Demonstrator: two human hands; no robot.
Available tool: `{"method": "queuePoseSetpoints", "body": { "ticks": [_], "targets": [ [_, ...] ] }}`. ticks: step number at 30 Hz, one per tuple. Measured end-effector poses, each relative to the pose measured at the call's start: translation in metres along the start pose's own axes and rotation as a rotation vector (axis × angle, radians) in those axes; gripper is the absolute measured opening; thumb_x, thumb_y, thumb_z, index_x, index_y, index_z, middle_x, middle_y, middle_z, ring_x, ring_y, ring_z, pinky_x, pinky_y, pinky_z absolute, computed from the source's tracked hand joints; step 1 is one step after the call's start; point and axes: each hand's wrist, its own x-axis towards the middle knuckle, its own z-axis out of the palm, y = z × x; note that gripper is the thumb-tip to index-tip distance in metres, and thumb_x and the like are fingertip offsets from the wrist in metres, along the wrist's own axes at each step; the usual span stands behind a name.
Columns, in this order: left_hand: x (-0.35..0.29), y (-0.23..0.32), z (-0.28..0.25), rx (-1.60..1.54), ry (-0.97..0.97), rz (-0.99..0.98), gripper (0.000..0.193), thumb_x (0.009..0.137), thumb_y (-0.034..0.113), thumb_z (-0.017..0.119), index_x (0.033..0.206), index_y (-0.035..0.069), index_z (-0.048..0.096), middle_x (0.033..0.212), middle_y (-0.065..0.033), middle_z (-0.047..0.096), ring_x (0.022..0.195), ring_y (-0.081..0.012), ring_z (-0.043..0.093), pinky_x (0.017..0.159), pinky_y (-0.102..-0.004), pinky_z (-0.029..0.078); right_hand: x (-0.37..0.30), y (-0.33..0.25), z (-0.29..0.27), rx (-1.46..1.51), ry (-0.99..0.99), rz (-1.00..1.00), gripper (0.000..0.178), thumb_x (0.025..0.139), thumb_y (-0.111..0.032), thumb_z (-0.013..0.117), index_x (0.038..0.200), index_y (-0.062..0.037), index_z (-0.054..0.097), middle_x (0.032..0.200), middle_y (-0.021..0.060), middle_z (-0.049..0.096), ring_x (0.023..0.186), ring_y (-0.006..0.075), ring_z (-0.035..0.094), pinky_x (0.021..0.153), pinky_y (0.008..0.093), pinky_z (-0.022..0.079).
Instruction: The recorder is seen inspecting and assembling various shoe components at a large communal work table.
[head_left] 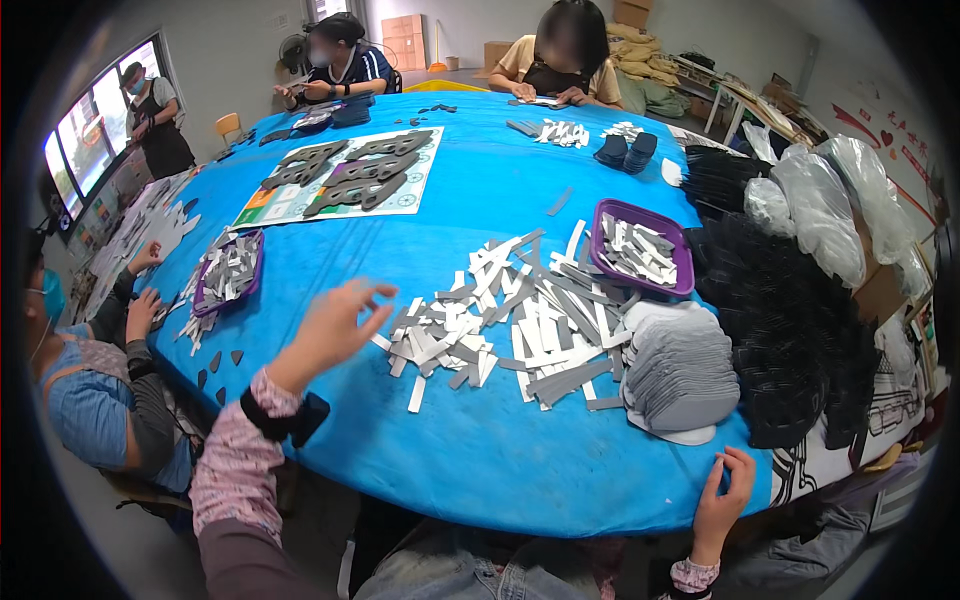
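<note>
Above the blue cloth, my left hand (338,328) reaches in with its fingers apart and nothing visible between them. Just right of it lies a loose pile of grey and white strips (440,335), some grey side up, some white side up. At the near right table edge rests my right hand (724,500), fingers loosely bent and apart, holding nothing I can see. Nearest to that hand stands a stack of rounded grey pads (680,375). Behind the stack, a purple basket (599,245) holds more strips.
A second purple basket (259,270) of strips stands left, beside a seated co-worker (95,400). Dark cut-out pieces (365,190) lie on a printed board (410,205). Black pieces (790,330) and clear plastic bags (815,200) crowd the right. Two people sit across the table.
</note>
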Motion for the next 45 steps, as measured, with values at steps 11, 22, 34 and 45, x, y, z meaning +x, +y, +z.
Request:
{"method": "queuePoseSetpoints", "body": {
  "ticks": [11, 22, 34, 45],
  "targets": [
    [0.158, -0.118, 0.007, 0.49, 0.058, 0.04, 0.037, 0.084, 0.026, 0.056, 0.114, 0.006, 0.056, 0.13, -0.0181, 0.044, 0.117, -0.0317, 0.045, 0.096, -0.04, 0.038, 0.003, 0.001, 0.004, -0.028, 0.035, 0.012, 0.007, 0.08, -0.002, 0.054, 0.085, 0.0021, 0.056, 0.094, 0.0155, 0.056, 0.086, 0.0294, 0.054, 0.078, 0.0362, 0.042],
    [0.189, -0.144, 0.018, 0.484, -0.069, -0.231, 0.052, 0.088, 0.041, 0.048, 0.122, 0.002, 0.05, 0.14, -0.019, 0.032, 0.121, -0.036, 0.04, 0.1, -0.0404, 0.034, 0.005, -0.001, 0.002, -0.03, 0.024, 0.067, 0.007, 0.081, -0.005, 0.053, 0.083, 0.0014, 0.055, 0.092, 0.015, 0.056, 0.085, 0.0281, 0.054, 0.076, 0.0355, 0.042],
    [0.157, -0.129, 0.007, 0.231, 0.546, 0.04, 0.048, 0.086, 0.02, 0.053, 0.124, -0.006, 0.041, 0.133, -0.0163, 0.038, 0.121, -0.0318, 0.041, 0.099, -0.036, 0.035, 0.004, -0.002, 0.003, -0.001, 0.053, 0.022, 0.005, 0.079, -0.002, 0.055, 0.082, 0.0012, 0.056, 0.09, 0.0147, 0.057, 0.084, 0.0294, 0.054, 0.075, 0.0367, 0.042],
    [0.091, -0.052, -0.004, -0.179, 0.656, 0.287, 0.043, 0.086, 0.008, 0.05, 0.127, -0.003, 0.04, 0.134, -0.0143, 0.036, 0.123, -0.0258, 0.039, 0.103, -0.0349, 0.034, 0.001, 0.0, 0.006, -0.008, 0.076, -0.02, 0.005, 0.08, -0.003, 0.055, 0.08, 0.002, 0.055, 0.089, 0.0138, 0.057, 0.083, 0.029, 0.054, 0.074, 0.0358, 0.042]
  ]
}}
